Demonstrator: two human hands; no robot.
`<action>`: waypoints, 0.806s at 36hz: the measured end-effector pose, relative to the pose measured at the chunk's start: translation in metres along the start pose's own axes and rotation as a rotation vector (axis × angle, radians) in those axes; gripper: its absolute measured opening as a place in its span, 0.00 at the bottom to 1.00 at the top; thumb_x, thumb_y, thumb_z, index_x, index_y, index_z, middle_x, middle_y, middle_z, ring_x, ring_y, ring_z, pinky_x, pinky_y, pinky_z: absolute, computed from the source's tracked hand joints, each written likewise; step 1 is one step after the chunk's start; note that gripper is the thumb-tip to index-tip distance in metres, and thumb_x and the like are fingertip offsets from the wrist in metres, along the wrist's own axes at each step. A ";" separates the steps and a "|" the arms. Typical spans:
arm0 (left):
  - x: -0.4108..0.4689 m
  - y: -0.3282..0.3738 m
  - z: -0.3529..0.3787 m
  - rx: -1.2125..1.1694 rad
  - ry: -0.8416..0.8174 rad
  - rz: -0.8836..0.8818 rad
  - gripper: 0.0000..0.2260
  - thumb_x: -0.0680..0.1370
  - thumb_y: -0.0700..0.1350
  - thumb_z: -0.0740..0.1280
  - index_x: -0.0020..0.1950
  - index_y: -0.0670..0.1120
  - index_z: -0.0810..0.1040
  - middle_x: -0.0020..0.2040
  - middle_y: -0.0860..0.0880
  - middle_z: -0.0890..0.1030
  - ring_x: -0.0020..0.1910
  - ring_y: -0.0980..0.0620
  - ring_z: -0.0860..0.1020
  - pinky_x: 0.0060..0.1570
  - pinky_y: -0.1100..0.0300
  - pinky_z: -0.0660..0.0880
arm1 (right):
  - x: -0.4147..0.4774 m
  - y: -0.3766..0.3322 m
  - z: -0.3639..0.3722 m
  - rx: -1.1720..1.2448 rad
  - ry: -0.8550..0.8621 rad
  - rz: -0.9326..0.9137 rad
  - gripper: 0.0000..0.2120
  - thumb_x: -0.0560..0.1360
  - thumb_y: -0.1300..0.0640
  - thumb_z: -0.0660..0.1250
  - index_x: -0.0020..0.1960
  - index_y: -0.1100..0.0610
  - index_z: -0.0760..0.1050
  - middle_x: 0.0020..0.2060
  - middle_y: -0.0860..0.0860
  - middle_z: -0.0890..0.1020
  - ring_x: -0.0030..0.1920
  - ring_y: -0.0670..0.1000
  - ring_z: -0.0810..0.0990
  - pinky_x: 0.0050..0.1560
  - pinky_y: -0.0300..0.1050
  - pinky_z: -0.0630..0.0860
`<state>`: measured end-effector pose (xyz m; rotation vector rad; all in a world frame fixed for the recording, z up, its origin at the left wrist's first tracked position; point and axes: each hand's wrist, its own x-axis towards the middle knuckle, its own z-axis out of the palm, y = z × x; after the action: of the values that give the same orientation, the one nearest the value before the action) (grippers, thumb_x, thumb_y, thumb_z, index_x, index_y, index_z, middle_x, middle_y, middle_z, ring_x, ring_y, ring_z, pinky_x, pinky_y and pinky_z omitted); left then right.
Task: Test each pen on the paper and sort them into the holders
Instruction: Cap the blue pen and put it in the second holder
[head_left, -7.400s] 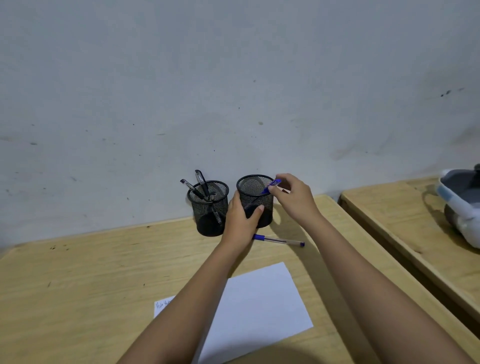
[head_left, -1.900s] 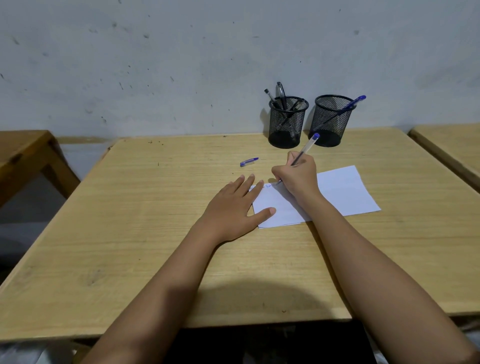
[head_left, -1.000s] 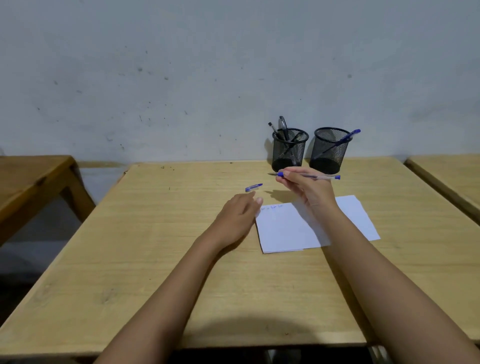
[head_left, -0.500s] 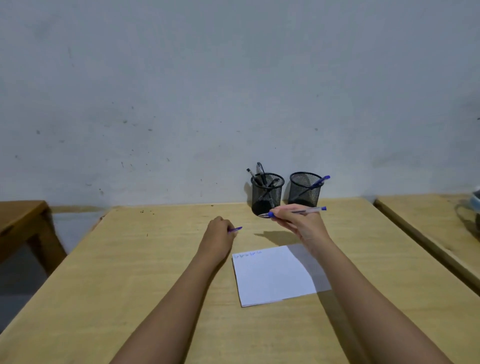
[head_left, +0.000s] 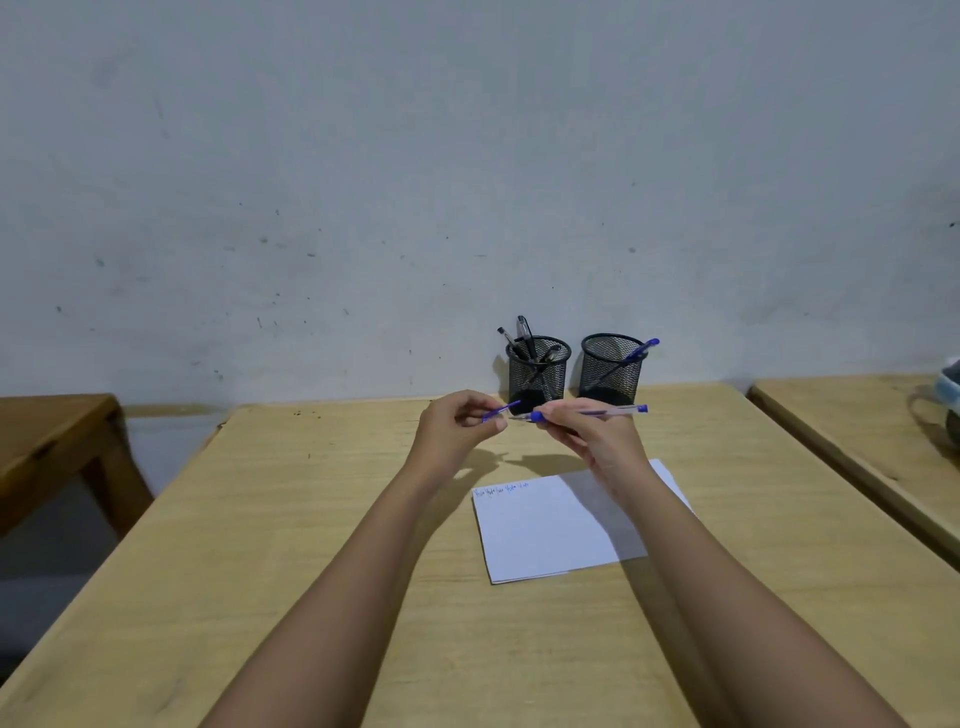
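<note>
1. Head view: the right hand (head_left: 592, 434) pinches a blue pen (head_left: 587, 413) level above the table (head_left: 311, 519), bare tip pointing left.
2. The left hand (head_left: 457, 431) grips the blue cap (head_left: 500, 410), lifted off the table within the last second; cap mouth and pen tip now almost touch.
3. Below, the paper (head_left: 550, 530) near the right edge shows blue test marks along its top edge.
4. At the far edge stand the left holder (head_left: 537, 374), with dark pens, and the right holder (head_left: 613, 371), with one blue pen.
5. Judgement: testing is done; capping comes next, then sorting, probably into the right holder.
</note>
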<state>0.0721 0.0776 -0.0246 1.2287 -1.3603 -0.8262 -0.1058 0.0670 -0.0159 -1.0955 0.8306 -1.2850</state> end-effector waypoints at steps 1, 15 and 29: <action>-0.001 0.001 -0.001 0.000 -0.003 0.001 0.08 0.70 0.36 0.73 0.45 0.45 0.80 0.39 0.53 0.81 0.34 0.64 0.75 0.41 0.73 0.72 | -0.001 -0.001 -0.001 0.000 -0.006 -0.004 0.02 0.71 0.69 0.68 0.42 0.67 0.80 0.36 0.56 0.84 0.39 0.51 0.83 0.47 0.37 0.80; -0.019 0.022 -0.003 -0.132 -0.102 0.008 0.08 0.70 0.35 0.72 0.48 0.41 0.81 0.42 0.49 0.83 0.38 0.61 0.80 0.43 0.72 0.74 | -0.014 -0.013 0.005 0.051 -0.135 0.033 0.05 0.71 0.69 0.68 0.46 0.70 0.78 0.36 0.55 0.84 0.40 0.51 0.84 0.44 0.36 0.79; -0.025 0.033 0.001 -0.258 -0.065 0.028 0.08 0.69 0.34 0.73 0.44 0.45 0.83 0.37 0.54 0.84 0.40 0.59 0.81 0.45 0.70 0.76 | -0.018 -0.021 0.007 0.089 -0.161 -0.097 0.08 0.60 0.66 0.74 0.39 0.65 0.80 0.36 0.58 0.85 0.39 0.55 0.84 0.43 0.39 0.80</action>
<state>0.0609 0.1087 0.0001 0.9880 -1.2740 -0.9959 -0.1086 0.0868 0.0048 -1.1625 0.6007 -1.2832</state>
